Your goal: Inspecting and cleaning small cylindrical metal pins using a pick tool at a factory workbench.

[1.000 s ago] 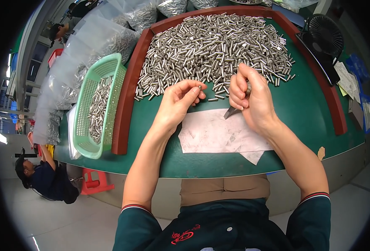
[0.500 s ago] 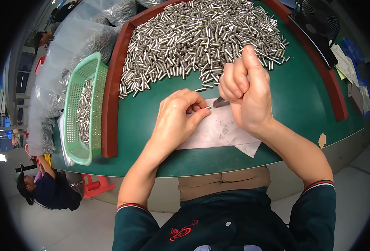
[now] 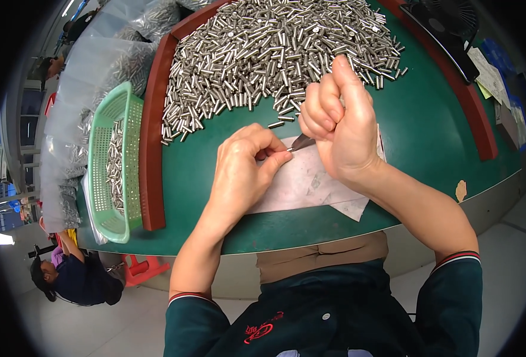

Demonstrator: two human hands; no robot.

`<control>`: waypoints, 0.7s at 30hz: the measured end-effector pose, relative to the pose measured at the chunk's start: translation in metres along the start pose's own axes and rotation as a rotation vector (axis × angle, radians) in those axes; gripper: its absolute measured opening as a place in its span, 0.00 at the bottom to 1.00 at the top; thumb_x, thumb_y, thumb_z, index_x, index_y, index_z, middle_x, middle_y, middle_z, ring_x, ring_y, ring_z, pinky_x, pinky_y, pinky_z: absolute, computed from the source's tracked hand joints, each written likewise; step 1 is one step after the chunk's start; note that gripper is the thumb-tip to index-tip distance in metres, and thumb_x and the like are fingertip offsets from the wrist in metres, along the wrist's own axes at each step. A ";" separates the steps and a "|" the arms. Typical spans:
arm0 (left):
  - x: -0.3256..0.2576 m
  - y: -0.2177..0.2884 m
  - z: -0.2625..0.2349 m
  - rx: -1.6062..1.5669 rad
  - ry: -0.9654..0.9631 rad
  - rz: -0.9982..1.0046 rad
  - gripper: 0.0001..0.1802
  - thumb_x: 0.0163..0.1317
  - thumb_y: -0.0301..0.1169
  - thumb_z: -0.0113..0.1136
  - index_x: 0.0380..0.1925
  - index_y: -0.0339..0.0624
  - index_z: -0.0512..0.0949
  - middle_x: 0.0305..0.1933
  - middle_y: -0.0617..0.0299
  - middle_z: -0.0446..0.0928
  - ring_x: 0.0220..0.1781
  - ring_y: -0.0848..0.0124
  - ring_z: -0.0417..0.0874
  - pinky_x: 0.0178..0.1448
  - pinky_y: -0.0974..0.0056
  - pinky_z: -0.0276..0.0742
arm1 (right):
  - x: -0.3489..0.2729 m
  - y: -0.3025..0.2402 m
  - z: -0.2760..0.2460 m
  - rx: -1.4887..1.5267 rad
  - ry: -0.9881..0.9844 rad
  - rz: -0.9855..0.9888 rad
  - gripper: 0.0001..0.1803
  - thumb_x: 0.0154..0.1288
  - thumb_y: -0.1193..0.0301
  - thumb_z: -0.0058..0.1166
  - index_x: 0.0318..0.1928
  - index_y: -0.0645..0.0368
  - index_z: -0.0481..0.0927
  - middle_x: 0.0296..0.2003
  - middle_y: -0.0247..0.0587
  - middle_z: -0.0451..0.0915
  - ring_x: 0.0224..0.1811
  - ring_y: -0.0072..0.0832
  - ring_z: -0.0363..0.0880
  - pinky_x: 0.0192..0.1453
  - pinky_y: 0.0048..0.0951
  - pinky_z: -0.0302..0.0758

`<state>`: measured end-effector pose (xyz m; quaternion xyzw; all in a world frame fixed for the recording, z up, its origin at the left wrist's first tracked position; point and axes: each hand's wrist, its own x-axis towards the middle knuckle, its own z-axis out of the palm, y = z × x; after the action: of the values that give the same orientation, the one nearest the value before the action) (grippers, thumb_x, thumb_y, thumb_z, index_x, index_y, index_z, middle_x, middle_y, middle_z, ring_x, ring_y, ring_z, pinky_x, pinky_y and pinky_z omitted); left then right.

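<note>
Between the thumb and forefinger of my left hand [image 3: 243,163] a small shiny metal pin [image 3: 290,149] is pinched, its end poking out past the fingertips. My right hand [image 3: 343,128] is closed in a fist, thumb pointing up, round a knife; the handle is hidden in the fist. The dark pointed knife blade [image 3: 301,141] sticks out toward the left, its tip at the end of the pin. Under both hands lies a pale, stained cloth [image 3: 295,187] on the green tabletop [image 3: 423,149].
Beyond my hands spreads a large heap of metal pins [image 3: 263,65]. Red-brown rails [image 3: 154,149] border the table. At left stand a green basket [image 3: 133,190] with pins and clear bags [image 3: 111,65] of pins. A black fan [image 3: 450,21] is at far right; a person [image 3: 81,273] is at lower left.
The knife blade has come left, from just apart from the pin to its end. My left hand keeps its pinch. The whole view has shifted slightly.
</note>
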<state>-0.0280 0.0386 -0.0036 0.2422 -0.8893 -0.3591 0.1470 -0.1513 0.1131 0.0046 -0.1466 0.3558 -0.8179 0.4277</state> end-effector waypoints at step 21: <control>0.005 0.003 -0.004 -0.050 -0.029 -0.027 0.06 0.39 0.21 0.64 0.17 0.33 0.75 0.19 0.58 0.72 0.19 0.70 0.72 0.25 0.68 0.69 | -0.011 0.012 0.011 -0.226 -0.108 -0.237 0.24 0.67 0.64 0.31 0.11 0.53 0.52 0.09 0.28 0.52 0.12 0.16 0.47 0.16 0.20 0.48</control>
<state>-0.0318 0.0353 0.0014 0.2450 -0.8788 -0.3865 0.1350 -0.1318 0.1122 0.0043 -0.2786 0.4023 -0.8082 0.3275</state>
